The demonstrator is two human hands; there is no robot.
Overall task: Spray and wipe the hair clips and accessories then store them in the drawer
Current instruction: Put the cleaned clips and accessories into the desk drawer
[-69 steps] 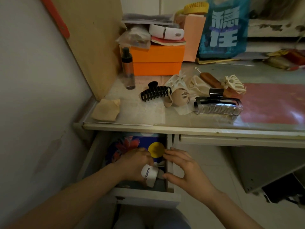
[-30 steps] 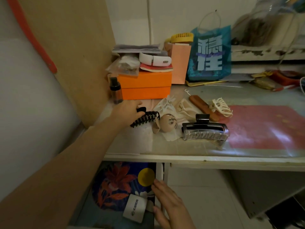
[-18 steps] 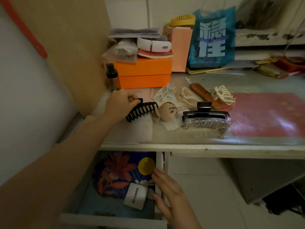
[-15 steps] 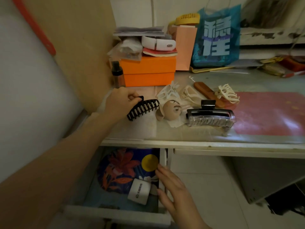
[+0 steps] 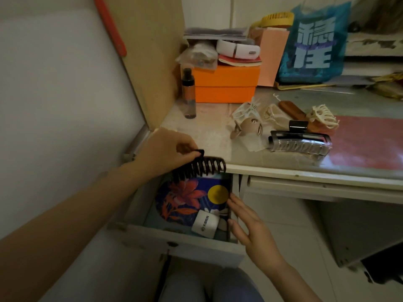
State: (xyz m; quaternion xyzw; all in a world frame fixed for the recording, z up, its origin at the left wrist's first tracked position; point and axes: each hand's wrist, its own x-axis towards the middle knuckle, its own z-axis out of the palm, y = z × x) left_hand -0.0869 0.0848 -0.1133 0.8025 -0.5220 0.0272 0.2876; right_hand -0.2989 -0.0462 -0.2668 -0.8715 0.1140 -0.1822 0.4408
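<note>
Now the left hand (image 5: 162, 152) grips the black claw clip (image 5: 199, 167), lifted off the surface (image 5: 205, 136) and carried over the open drawer (image 5: 181, 240) — storing has begun. The right hand (image 5: 250, 227), fingers straight, rests on the drawer's side. Pale clips (image 5: 247, 122), a spray bottle (image 5: 188, 94) and orange boxes (image 5: 225, 83) remain above — beside a white wall.

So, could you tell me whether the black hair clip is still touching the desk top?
Apart. The head view shows the left hand gripping the black hair clip past the desk edge, hanging above the open drawer.
</note>
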